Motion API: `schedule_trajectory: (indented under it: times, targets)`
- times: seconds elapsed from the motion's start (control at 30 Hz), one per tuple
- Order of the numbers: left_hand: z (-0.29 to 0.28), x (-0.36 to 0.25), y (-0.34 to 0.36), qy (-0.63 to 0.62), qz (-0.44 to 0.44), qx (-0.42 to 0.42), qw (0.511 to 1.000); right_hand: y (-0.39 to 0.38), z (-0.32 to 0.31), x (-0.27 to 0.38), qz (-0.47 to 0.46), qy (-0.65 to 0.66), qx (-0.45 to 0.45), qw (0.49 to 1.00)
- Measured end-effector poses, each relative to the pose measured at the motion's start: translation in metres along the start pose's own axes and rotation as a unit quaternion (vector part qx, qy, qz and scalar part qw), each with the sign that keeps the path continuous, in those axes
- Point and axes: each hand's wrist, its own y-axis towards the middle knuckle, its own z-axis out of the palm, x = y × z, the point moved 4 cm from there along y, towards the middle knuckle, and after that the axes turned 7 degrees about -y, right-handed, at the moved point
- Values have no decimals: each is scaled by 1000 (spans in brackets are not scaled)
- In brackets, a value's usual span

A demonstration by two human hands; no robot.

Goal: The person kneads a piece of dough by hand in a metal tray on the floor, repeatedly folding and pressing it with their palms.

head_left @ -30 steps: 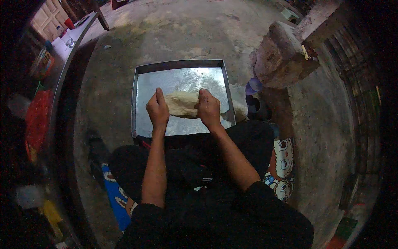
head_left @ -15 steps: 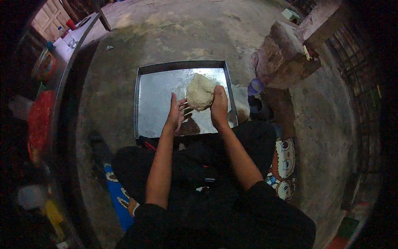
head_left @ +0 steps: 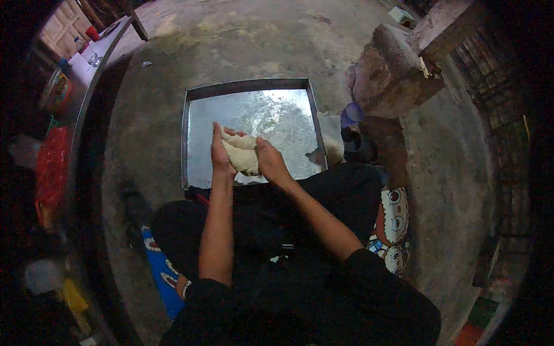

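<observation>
A lump of pale dough (head_left: 241, 153) is held between both my hands, over the lower left part of a shallow metal tray (head_left: 316, 124). My left hand (head_left: 221, 151) cups its left side, thumb up, with fingers curling behind the top of it. My right hand (head_left: 272, 161) grips the dough from the right, and the undersides of its fingers are hidden. A smooth fold shows along the upper face of the dough. Wet-looking smears mark the shiny tray bottom to the right of my hands.
A rough concrete block (head_left: 388, 75) stands on the floor at the right, with a purple cup (head_left: 351, 115) and a dark container (head_left: 361, 149) near it. At the left runs a long table (head_left: 99, 72) bearing a red cup (head_left: 92, 33). I sit on a patterned mat (head_left: 395, 216).
The dough has moved left and down from the tray's right half. My left hand, earlier apart with fingers spread, now holds it together with my right. The lump looks more folded.
</observation>
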Motion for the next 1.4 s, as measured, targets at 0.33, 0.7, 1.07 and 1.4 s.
schedule_trajectory:
  times: [0.33, 0.7, 1.07, 1.4]
  targets:
    - [10, -42, -13, 75, 77, -128, 986, -10, 1, 46, -207, -79, 114, 968]
    - [25, -5, -11, 196, 95, 63, 974, -1, -11, 28, -63, -139, 233, 960]
    - [9, -18, 0, 76, 48, -15, 996, -38, -26, 53, -143, -310, 219, 914]
    - [-6, -43, 12, 40, 86, -38, 995, -58, -33, 74, -125, -323, 224, 911]
